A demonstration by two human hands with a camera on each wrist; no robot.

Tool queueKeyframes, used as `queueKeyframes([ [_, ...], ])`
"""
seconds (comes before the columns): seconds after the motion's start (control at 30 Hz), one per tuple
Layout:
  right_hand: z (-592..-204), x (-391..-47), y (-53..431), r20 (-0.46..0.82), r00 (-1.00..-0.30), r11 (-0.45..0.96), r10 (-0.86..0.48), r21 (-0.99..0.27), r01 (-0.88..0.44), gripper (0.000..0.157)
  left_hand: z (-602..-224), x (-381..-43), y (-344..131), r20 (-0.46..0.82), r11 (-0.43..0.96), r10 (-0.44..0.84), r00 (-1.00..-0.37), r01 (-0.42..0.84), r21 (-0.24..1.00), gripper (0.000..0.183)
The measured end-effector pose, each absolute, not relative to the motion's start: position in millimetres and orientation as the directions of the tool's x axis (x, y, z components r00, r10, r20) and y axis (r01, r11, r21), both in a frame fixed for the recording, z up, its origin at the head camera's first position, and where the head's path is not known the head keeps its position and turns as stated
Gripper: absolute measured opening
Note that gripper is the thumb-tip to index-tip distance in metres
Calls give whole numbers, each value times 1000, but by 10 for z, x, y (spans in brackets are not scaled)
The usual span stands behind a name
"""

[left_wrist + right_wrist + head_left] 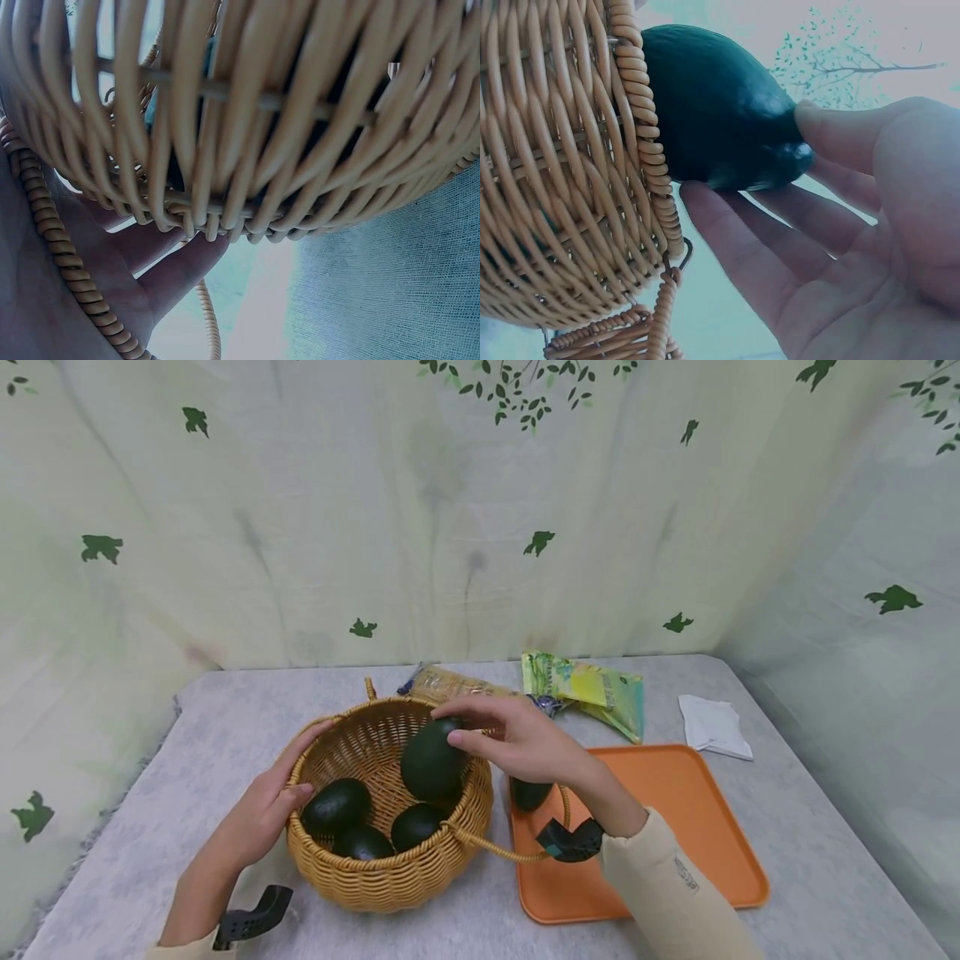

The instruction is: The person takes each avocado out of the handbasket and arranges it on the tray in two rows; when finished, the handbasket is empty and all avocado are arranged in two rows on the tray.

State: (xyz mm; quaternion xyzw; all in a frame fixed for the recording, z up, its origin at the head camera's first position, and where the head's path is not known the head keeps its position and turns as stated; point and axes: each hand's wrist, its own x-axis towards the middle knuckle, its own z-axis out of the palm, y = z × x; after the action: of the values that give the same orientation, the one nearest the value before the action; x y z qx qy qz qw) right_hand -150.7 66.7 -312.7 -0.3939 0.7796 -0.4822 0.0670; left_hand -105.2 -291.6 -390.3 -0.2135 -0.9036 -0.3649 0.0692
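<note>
A large dark green avocado [432, 760] is held in my right hand [517, 739] at the right side of the wicker basket [382, 885]. Fingers and thumb grip its upper end, while its lower part hangs inside the rim; the right wrist view shows the same avocado [720, 105] from outside. My left hand [262, 810] holds the basket's left rim, thumb over the edge. In the left wrist view, fingers [187, 274] touch the wicker. Other dark avocados [337, 807] lie in the basket. Another avocado [529, 793] rests at the orange tray's left edge, partly hidden by my right hand.
The orange tray [697, 827] lies right of the basket, with the basket's thin handle [498, 852] reaching over its edge. Behind are a yellow-green packet [592, 689] and a clear packet of tan food [457, 683]. A white folded tissue [715, 727] lies far right.
</note>
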Motion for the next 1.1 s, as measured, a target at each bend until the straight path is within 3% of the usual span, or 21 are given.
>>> queueKeyframes([
  [0.43, -3232, -1390, 883, 266, -757, 123, -596, -902, -413, 37, -3902, -1080, -2908, 309, 636, 352, -884, 467, 614, 67],
  [1.1, -3296, -1266, 1158, 323, -832, 121, -451, -901, -416, 33, -3920, -1062, -2926, 312, 645, 347, -885, 466, 605, 67],
])
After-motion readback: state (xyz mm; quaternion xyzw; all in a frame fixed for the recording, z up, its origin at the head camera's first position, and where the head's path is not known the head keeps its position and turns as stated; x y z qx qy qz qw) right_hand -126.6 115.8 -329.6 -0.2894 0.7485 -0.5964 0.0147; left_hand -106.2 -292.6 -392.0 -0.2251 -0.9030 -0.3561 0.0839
